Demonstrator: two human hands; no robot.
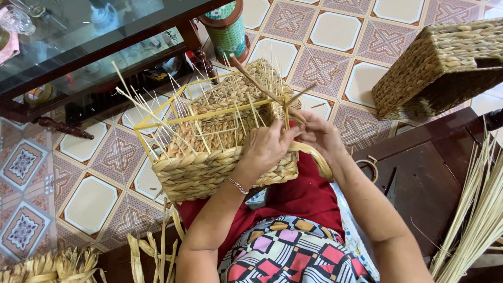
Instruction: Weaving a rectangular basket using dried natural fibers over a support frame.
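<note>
Head view, basket: a half-woven basket of thick braided straw-coloured fibre is rested on the lap, over red cloth, near the middle of the scene; its lower wall is plaited in coarse ropes.
Frame: a yellow wire frame is seen rising from the basket, box-shaped, with thin pale upright spokes fanned out around it.
Inside: only the woven inner wall and the wire are seen in the basket.
Left hand: the left hand is laid on the basket's right rim, fingers curled narrowly; whether a strand is pinched cannot be told.
Right hand: the right hand is closed on a fibre strand, which is drawn up and far-left as a twisted brown length.
Far right: a finished woven basket is turned over on the tiled floor.
Far middle: a round tin, green-patterned with a reddish band, is stood by a glass-topped table.
Near right: loose pale reeds are bundled beside a dark wooden bench.
</note>
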